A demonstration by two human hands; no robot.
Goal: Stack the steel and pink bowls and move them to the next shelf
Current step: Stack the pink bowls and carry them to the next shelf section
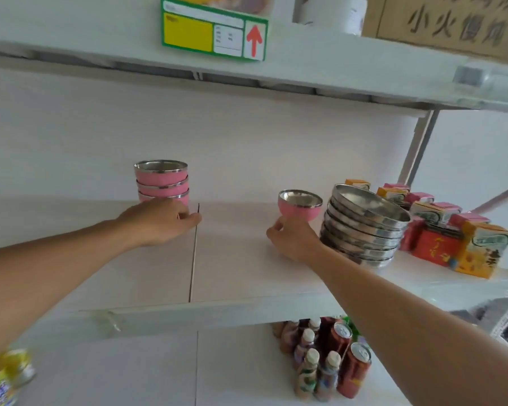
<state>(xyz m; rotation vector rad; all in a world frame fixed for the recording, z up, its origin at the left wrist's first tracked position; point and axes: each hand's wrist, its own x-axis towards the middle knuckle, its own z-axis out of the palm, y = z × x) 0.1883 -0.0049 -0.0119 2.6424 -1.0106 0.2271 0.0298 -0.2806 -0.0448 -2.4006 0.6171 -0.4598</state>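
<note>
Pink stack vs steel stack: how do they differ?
The pink stack stands upright left of the shelf seam; the steel stack leans, right of it. Pink stack is narrow, pink outside; steel stack is wider, shallower, all bare metal, with more bowls. The left hand is at the pink stack's base; nothing holds the steel stack. Both have steel insides.

The left hand (162, 221) hides the base of the stack of pink steel-lined bowls (162, 181). The brown cardboard box (452, 24) and yellow blurred packet (3, 379) are cut off at the edges. Print on the green-bordered shelf label (214, 30) is unreadable.
</note>
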